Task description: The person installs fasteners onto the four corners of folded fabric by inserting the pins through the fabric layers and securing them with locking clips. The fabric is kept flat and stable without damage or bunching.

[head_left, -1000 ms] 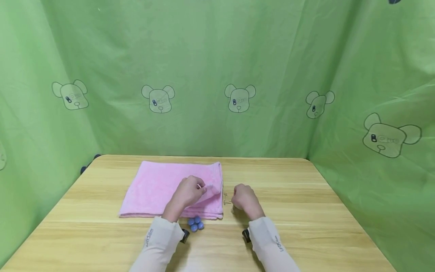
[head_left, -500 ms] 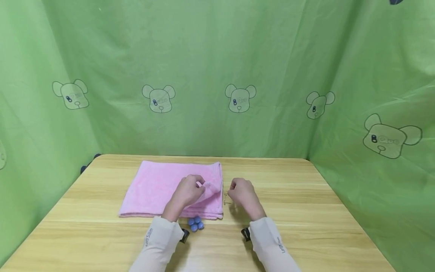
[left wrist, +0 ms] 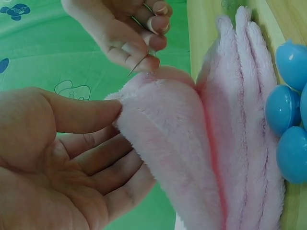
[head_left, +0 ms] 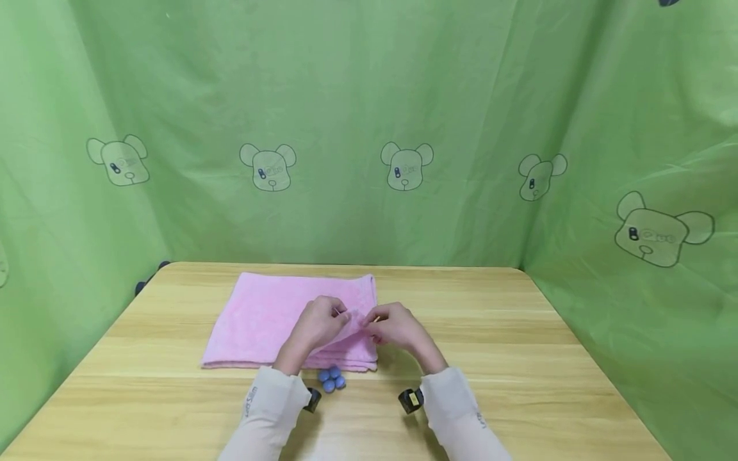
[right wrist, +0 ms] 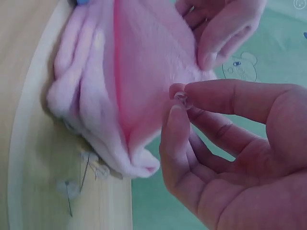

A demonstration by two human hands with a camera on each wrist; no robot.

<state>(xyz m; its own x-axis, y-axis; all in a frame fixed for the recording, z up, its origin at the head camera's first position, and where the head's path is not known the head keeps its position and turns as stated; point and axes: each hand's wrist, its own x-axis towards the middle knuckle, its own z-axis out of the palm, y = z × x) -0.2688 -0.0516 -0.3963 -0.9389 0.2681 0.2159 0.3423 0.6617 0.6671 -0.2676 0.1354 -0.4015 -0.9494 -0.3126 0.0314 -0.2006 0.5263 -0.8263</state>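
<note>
A folded pink fleece cloth (head_left: 265, 314) lies on the table, its near right corner raised. My left hand (head_left: 319, 323) pinches that raised corner between thumb and fingers. Close on its right, my right hand (head_left: 399, 328) pinches a pin by its clear head (right wrist: 181, 99). In the left wrist view, the thin shaft of the pin (left wrist: 137, 65) points down beside the cloth's top edge. Whether its tip enters the fabric I cannot tell. Several blue rounded pieces (head_left: 331, 379) sit in a cluster by the cloth's front edge.
More clear-headed pins (right wrist: 85, 173) lie loose on the wooden table (head_left: 507, 358), beside the cloth's right edge. Green curtains (head_left: 334, 96) with bear drawings stand around the back and both sides.
My right hand has lifted from beside the loose pins and moved left to the raised corner, bringing a pin. The left hand keeps hold of the cloth with hardly any movement.
</note>
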